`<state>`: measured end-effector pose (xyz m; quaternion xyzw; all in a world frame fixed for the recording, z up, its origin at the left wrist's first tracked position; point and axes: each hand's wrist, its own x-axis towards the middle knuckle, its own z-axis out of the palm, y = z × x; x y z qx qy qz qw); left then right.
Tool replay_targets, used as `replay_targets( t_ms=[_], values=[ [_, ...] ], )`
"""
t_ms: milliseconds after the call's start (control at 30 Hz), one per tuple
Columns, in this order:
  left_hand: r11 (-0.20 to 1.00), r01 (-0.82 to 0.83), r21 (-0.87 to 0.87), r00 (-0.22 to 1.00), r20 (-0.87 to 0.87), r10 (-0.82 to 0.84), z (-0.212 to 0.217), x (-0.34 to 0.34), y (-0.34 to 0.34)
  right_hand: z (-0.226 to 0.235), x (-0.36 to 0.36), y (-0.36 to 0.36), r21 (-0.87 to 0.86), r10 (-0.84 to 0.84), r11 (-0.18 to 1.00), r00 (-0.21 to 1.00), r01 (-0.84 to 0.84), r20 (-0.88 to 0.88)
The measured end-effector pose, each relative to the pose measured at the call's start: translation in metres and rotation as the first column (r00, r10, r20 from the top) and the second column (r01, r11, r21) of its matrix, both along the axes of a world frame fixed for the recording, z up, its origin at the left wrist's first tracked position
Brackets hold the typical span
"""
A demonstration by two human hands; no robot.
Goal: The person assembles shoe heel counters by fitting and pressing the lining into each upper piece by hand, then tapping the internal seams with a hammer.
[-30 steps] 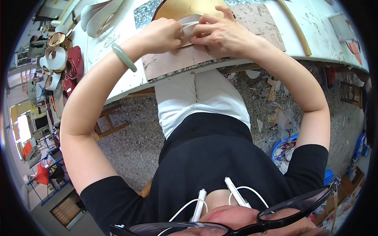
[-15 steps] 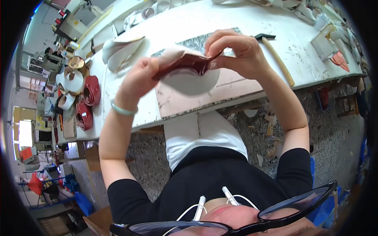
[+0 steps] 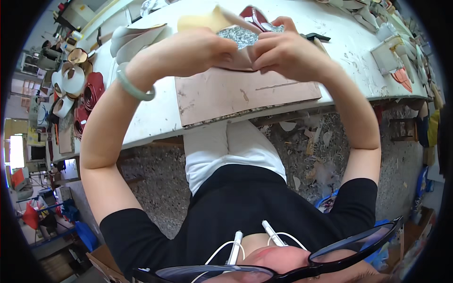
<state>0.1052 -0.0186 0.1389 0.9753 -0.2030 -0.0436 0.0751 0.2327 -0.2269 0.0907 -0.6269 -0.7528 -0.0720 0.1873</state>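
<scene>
as the head view looks down, your left hand (image 3: 200, 51) and right hand (image 3: 289, 53) have fingers pinched on the bent red and cream piece (image 3: 243, 60), over the pink board (image 3: 250, 94). it looks part made; what's left, i can't tell.

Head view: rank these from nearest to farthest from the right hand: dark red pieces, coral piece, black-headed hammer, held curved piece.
1. Held curved piece: at the right hand's fingers, on its left.
2. Black-headed hammer: just right.
3. Coral piece: farther right.
4. Dark red pieces: far left.
</scene>
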Motion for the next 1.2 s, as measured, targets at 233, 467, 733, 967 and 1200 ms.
replay_targets(
  t_ms=[233,467,733,967,1200],
  values=[
    [0.969,-0.006,0.249,0.999,0.041,-0.004,-0.108,0.002,-0.012,-0.119,-0.029,0.002,0.172,-0.251,0.966,0.870,0.195,0.424],
    [0.943,-0.302,-0.140,0.948,0.062,0.312,-0.120,0.010,-0.003,-0.118,-0.029,-0.009,0.069,-0.252,0.967,0.896,0.244,0.366],
    [0.977,-0.212,0.005,0.936,0.289,0.202,-0.127,0.003,-0.008,-0.110,-0.028,0.006,0.005,-0.273,0.960,0.934,0.279,0.228],
    [0.893,-0.446,-0.054,0.895,0.004,0.447,-0.117,0.000,0.000,-0.101,-0.031,0.015,-0.098,-0.248,0.953,0.924,0.286,0.290],
    [0.878,-0.472,0.083,0.879,-0.025,0.475,-0.107,-0.004,0.009,-0.115,-0.038,0.022,-0.056,-0.296,0.949,0.936,0.311,0.189]
  ],
)
